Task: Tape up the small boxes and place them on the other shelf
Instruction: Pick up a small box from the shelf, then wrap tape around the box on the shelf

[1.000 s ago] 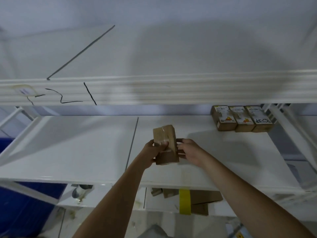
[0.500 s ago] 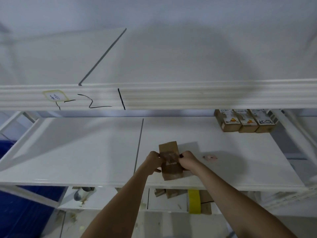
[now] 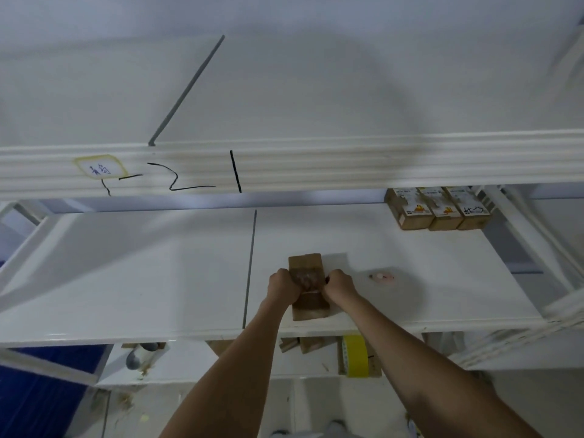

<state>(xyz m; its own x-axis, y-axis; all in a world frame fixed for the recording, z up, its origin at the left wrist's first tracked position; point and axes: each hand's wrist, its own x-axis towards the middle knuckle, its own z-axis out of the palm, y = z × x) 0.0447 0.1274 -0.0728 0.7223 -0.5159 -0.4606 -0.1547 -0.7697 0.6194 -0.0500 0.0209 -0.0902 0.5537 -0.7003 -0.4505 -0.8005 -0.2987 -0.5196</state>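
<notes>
Since the earlier frames the small box [image 3: 308, 290] is coming down from mid-air and is now resting flat on the middle shelf [image 3: 158, 273]; judged as tape being pressed down before placement. Left hand [image 3: 282, 286] is curling its fingers [image 3: 292, 287] against the box's 9 o'clock edge; right hand [image 3: 338, 284] is curling against its 3 o'clock edge; whether they are clamping or only pressing, cannot tell. Clear tape is showing across the top between the hands. Box long axis is running 12 to 6 o'clock, pointing slightly toward 1. Small pinkish object [image 3: 382, 277] is lying at 3 o'clock; three taped boxes [image 3: 437, 208] are standing at 1 o'clock.
</notes>
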